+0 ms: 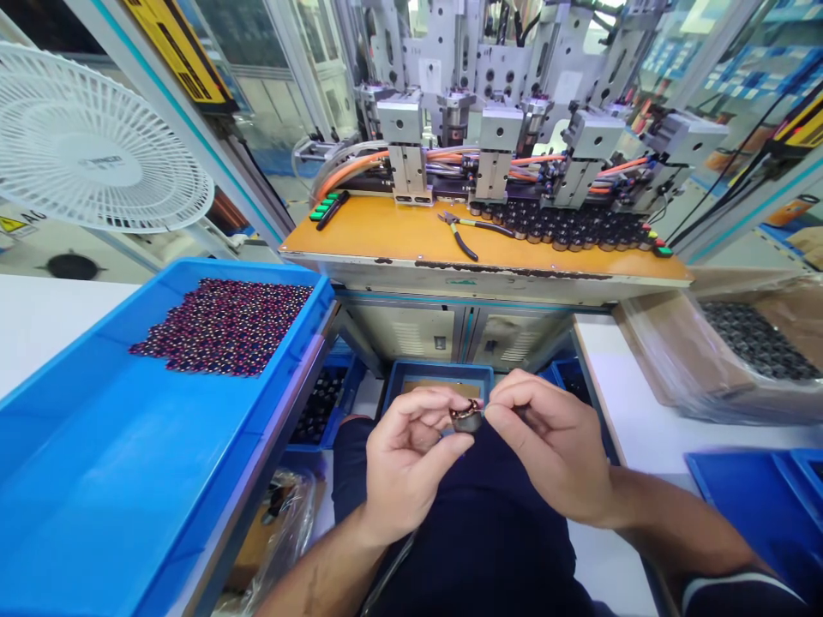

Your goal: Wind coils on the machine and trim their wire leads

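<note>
While the left hand [405, 467] clamps the small round part [467, 420] below the orange worktop's [386, 233] front edge | right hand [559, 446] just beside, grip unclear | an uneven tug could twist it loose; drop likely

My left hand [411, 454] grips a small cylindrical part [467, 417] between thumb and fingers. My right hand [554, 446] is closed at the part's right side, thumb against forefinger. Beyond both hands, the orange worktop [379, 227] carries yellow-and-black cutting pliers [464, 233] and rows of dark cylindrical parts [569, 227]. To the left, a blue tray [160, 454] contains closely packed red-and-dark components [231, 326]; behind it stands a white fan [103, 146].
</note>
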`<action>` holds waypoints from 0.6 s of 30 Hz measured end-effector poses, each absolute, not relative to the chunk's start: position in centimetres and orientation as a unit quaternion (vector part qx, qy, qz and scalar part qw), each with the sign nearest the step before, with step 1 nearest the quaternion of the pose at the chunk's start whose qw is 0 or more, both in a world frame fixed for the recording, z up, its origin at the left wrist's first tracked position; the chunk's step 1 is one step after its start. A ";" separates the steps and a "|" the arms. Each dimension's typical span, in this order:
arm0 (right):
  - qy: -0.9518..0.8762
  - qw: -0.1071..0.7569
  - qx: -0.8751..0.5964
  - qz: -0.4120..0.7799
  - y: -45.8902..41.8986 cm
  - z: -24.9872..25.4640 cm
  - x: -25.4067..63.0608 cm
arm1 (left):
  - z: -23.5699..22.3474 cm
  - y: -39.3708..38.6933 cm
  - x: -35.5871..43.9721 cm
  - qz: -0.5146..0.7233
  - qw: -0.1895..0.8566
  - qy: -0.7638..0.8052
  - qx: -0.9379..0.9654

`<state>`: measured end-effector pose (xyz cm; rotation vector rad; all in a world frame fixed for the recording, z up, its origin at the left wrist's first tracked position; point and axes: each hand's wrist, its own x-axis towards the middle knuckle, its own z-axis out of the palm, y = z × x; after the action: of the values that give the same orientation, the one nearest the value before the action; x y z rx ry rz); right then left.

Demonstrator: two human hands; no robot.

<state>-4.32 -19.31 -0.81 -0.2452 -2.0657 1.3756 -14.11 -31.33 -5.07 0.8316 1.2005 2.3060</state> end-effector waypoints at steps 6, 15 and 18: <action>-0.651 0.093 -0.148 0.738 -19.3 -1.7 -4.0 | -6.0 -31.4 -14.7 0.822 0.248 0.408 0.310; -0.559 0.044 -0.075 0.825 -19.6 -3.1 -4.9 | -6.0 -31.7 -15.1 0.822 0.299 0.370 0.313; -0.620 0.142 -0.028 0.771 -19.6 -3.5 -5.0 | -6.1 -31.2 -15.5 0.831 0.328 0.360 0.268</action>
<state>-4.97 -19.62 -3.45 -0.0797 -1.7904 2.2257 -15.54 -31.17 -6.15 0.7018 0.9426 2.1762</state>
